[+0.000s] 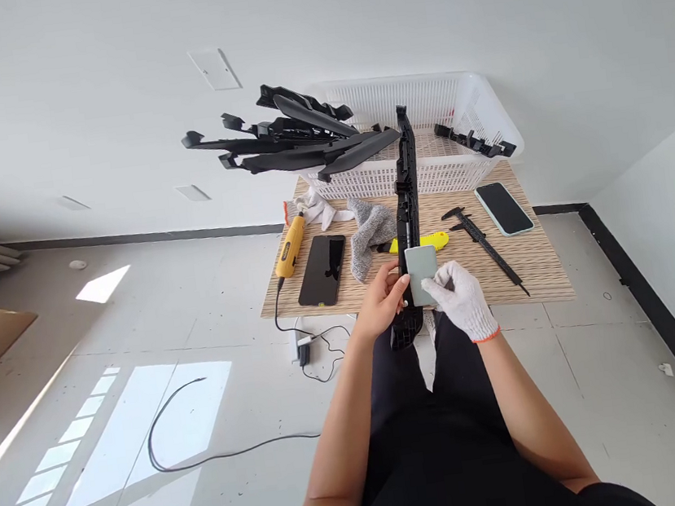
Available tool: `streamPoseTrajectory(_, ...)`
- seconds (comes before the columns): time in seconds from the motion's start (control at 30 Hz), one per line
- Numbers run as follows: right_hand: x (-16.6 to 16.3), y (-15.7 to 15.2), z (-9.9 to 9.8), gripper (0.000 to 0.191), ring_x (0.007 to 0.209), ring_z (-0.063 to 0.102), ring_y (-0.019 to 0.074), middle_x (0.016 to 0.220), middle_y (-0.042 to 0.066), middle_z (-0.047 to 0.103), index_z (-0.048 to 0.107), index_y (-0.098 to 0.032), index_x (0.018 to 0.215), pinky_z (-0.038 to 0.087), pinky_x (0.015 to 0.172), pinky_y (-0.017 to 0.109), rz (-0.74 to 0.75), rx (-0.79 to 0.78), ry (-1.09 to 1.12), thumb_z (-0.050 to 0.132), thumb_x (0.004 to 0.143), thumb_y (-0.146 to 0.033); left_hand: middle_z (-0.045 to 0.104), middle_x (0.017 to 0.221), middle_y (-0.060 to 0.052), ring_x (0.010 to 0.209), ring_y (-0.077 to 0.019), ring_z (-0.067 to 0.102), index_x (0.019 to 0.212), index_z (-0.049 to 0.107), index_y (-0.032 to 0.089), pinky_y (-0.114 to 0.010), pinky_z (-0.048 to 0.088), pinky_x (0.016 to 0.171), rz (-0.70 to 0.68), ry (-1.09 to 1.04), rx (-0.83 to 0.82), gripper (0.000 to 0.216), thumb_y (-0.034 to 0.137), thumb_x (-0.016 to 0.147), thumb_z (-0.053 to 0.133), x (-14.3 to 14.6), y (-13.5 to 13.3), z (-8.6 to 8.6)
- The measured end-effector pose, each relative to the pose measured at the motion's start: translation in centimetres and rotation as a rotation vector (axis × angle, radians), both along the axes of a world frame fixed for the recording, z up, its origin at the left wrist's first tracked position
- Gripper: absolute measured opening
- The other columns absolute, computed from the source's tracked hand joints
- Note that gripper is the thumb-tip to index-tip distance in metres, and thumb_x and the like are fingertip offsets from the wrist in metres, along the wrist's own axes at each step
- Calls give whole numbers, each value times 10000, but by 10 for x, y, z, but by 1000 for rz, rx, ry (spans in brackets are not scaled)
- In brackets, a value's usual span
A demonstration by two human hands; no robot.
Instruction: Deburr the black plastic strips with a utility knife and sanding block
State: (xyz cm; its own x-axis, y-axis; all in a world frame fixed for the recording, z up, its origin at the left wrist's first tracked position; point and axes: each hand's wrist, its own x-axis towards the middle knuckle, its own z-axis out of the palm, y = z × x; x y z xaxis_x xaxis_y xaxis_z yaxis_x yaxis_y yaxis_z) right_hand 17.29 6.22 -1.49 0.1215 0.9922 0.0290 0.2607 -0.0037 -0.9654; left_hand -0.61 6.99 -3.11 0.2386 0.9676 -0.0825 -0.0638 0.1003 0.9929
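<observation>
My bare left hand [387, 300] is closed around the side of a long black plastic trim part [406, 187]. The part points away from me, its near end past the table edge above my legs and its far end at the basket's rim. In a white knit glove with an orange cuff, my right hand [458, 295] pinches a flat grey-green rectangular pad [421, 263]. The pad lies against the trim part's right side, near my left thumb; whether it presses on the part I cannot tell. A yellow utility knife [434, 241] lies partly hidden beneath the part.
A white plastic basket [474, 166] at the back holds several black trim parts [299, 139], many jutting out left. On the striped table [542, 269] lie a yellow corded tool [291, 246], two phones [322, 271], a grey cloth [369, 233], another glove [318, 208] and calipers [488, 249].
</observation>
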Motion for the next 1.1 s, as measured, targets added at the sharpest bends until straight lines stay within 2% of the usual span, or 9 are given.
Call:
streamPoseTrajectory(0.17, 2, -3, -2, 392, 584, 578, 136, 697, -20, 585, 454, -242, 729, 531, 499, 262, -124, -48, 45, 710, 791, -533, 476, 724, 58, 526, -61, 466, 1300, 483, 197, -190, 423, 470, 4, 9, -10, 511, 531, 924, 574, 0, -1, 3)
streamPoseTrajectory(0.3, 2, -3, -1, 414, 577, 565, 125, 702, -26, 573, 456, -236, 706, 523, 492, 255, 12, -72, 32, 754, 749, -521, 495, 736, 54, 520, -59, 463, 1298, 481, 199, -192, 422, 467, 1, 12, -8, 509, 534, 925, 570, 0, -1, 3)
streamPoseTrajectory(0.43, 1, 0, 1, 401, 528, 549, 110, 703, -41, 560, 426, -243, 745, 491, 458, 245, -170, -88, 153, 690, 798, -541, 472, 718, 63, 522, -60, 466, 1282, 484, 203, -188, 427, 469, 3, -5, 2, 491, 526, 925, 576, 0, 0, 0)
streamPoseTrajectory(0.53, 0, -1, 1, 401, 528, 529, 98, 661, -43, 551, 447, -231, 705, 493, 513, 243, -47, -29, 30, 735, 769, -503, 459, 701, 69, 516, -60, 464, 1285, 483, 200, -189, 433, 470, -3, -3, 10, 493, 526, 927, 574, 0, 0, 0)
streamPoseTrajectory(0.67, 0, -3, 1, 398, 505, 543, 108, 665, -44, 555, 440, -241, 738, 483, 483, 254, -156, -69, 102, 691, 804, -542, 466, 712, 63, 528, -60, 474, 1295, 484, 199, -186, 432, 472, 3, -2, 4, 494, 518, 930, 574, 0, -1, 1)
streamPoseTrajectory(0.8, 1, -5, 2, 419, 503, 544, 105, 667, -38, 562, 445, -234, 706, 476, 469, 245, -1, -69, 37, 742, 762, -525, 490, 720, 58, 521, -60, 466, 1300, 484, 203, -195, 442, 484, 1, 2, 4, 498, 524, 930, 569, 1, -1, 3)
streamPoseTrajectory(0.9, 1, -4, 4, 418, 491, 554, 109, 663, -39, 562, 436, -238, 729, 478, 445, 241, -111, -98, 106, 705, 787, -552, 509, 735, 52, 522, -62, 464, 1293, 485, 203, -203, 446, 487, 8, 0, -6, 516, 545, 917, 577, 1, -1, 4)
streamPoseTrajectory(1.03, 0, -1, 6, 447, 487, 544, 98, 666, -54, 543, 423, -233, 718, 459, 411, 219, -15, -150, 118, 756, 743, -530, 500, 740, 50, 532, -64, 471, 1290, 484, 200, -200, 441, 482, 2, 10, -4, 515, 545, 919, 577, 1, -1, 3)
streamPoseTrajectory(1.1, 0, 1, 8, 448, 492, 537, 94, 678, -59, 541, 420, -233, 727, 457, 401, 213, -38, -183, 153, 760, 737, -525, 478, 721, 57, 531, -66, 469, 1292, 482, 198, -198, 436, 480, 5, 10, 4, 515, 544, 921, 575, 0, -1, 2)
